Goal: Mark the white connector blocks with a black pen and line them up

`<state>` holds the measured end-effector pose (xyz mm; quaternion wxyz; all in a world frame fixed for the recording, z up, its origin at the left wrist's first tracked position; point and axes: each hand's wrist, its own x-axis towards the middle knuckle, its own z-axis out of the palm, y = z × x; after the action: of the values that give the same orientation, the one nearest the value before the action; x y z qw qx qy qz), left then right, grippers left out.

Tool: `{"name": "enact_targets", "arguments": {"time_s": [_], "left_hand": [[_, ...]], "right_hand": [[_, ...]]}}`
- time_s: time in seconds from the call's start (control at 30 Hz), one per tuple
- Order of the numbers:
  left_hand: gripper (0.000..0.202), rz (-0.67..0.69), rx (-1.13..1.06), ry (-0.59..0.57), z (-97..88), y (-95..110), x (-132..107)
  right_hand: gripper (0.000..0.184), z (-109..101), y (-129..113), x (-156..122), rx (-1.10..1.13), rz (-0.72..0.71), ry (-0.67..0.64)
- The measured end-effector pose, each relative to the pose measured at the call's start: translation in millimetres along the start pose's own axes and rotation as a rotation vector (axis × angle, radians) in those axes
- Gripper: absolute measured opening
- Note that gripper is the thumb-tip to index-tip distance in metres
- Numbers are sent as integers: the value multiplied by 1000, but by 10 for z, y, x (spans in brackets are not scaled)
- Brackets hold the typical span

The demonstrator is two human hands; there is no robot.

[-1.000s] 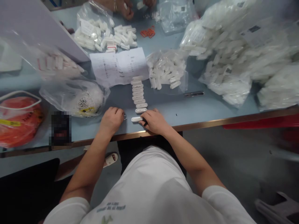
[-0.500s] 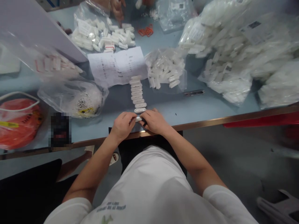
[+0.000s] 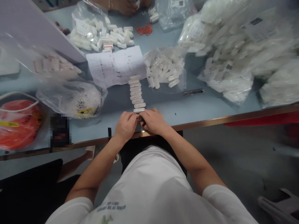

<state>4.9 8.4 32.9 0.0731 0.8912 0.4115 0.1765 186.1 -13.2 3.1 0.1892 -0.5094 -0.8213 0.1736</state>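
My left hand (image 3: 126, 125) and my right hand (image 3: 154, 121) meet at the near edge of the blue table (image 3: 187, 109), fingers curled together over a small white plastic connector that they mostly hide. Just beyond the fingertips a row of several white connectors (image 3: 136, 93) runs away from me toward a printed paper sheet (image 3: 116, 65). A dark ring or small part shows under my right fingers.
Clear bags of white plastic parts (image 3: 165, 67) lie ahead and pile up at the right (image 3: 233, 46). A bag with a white, speckled content (image 3: 74, 98) and an orange bag (image 3: 18, 123) sit left. Small snips (image 3: 193, 92) lie right. Another person's hands (image 3: 126, 5) work at the far edge near red pieces (image 3: 144, 30).
My left hand slid right from the bare table until it joined my right hand over the nearest connector, which is now covered. The far person's hands shifted.
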Motion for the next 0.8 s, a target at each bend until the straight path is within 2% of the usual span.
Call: {"name": "enact_targets", "arguments": {"time_s": [0.27,0.5,0.8], "left_hand": [[22,50,42,-30,-8,38,6],[19,120,117,30,-8,63,-18],[29,83,114,-76,15,82,-55]], "right_hand": [[18,-13,9,-4,25,0,-15],[21,-39,4,1,29,-5,-26],[22,-55,-2,-1,47,-5,-36]]}}
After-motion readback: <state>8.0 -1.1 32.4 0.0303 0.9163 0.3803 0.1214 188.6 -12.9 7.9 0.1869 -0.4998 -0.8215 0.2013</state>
